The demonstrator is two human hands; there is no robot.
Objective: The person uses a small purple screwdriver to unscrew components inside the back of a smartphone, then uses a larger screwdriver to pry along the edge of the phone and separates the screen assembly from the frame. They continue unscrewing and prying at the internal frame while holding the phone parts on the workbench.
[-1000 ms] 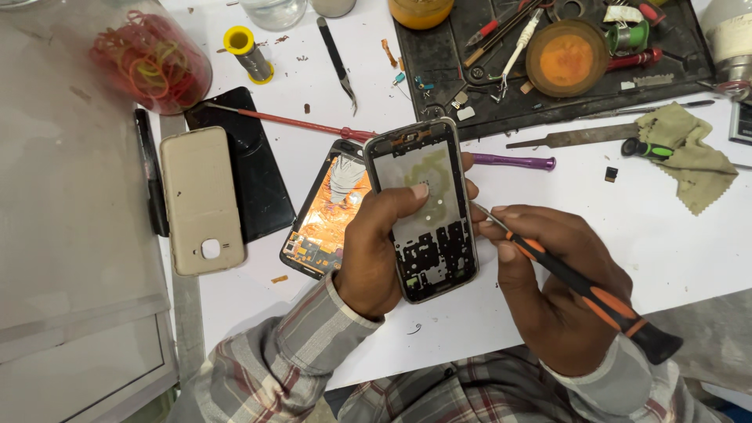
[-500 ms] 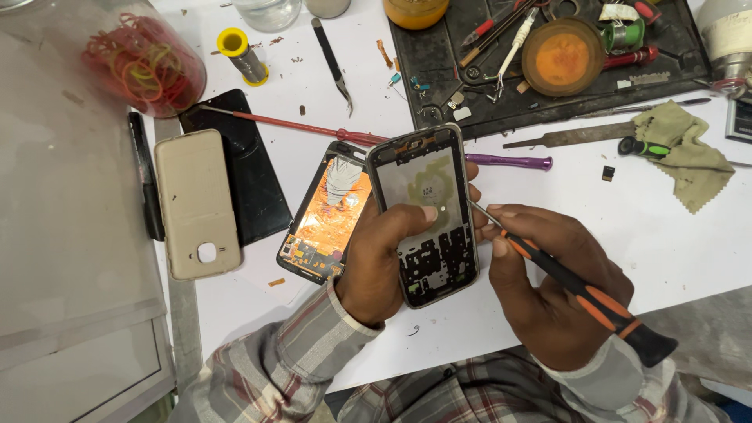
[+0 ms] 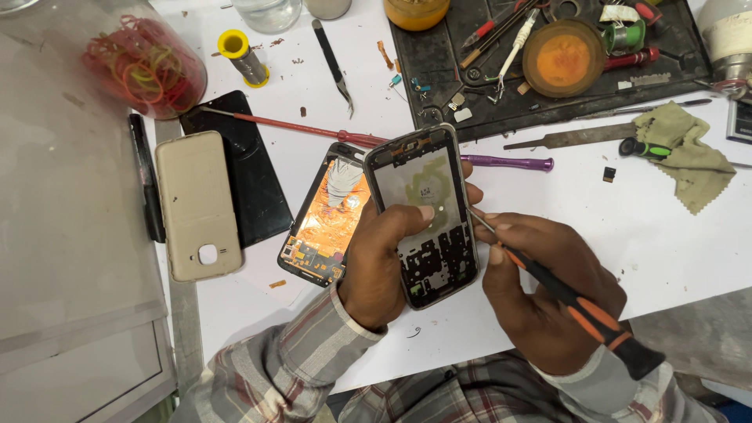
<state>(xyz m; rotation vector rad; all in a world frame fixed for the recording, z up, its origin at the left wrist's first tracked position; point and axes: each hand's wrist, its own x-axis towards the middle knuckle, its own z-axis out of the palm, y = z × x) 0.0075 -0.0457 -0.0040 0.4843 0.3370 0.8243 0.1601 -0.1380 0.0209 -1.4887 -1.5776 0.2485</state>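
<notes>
Gripping a grey plastic phone middle frame (image 3: 423,215) above the white table (image 3: 642,227), left hand (image 3: 384,262) closed around it, right hand (image 3: 548,301) clasping an orange-and-black screwdriver (image 3: 576,301), tip at the frame's right edge, opened phone with copper-coloured interior (image 3: 329,215) just beside.

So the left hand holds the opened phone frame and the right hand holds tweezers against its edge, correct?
Not quite. The head view shows the right hand holding a black and orange screwdriver, not tweezers, against the phone frame that the left hand holds.
</notes>
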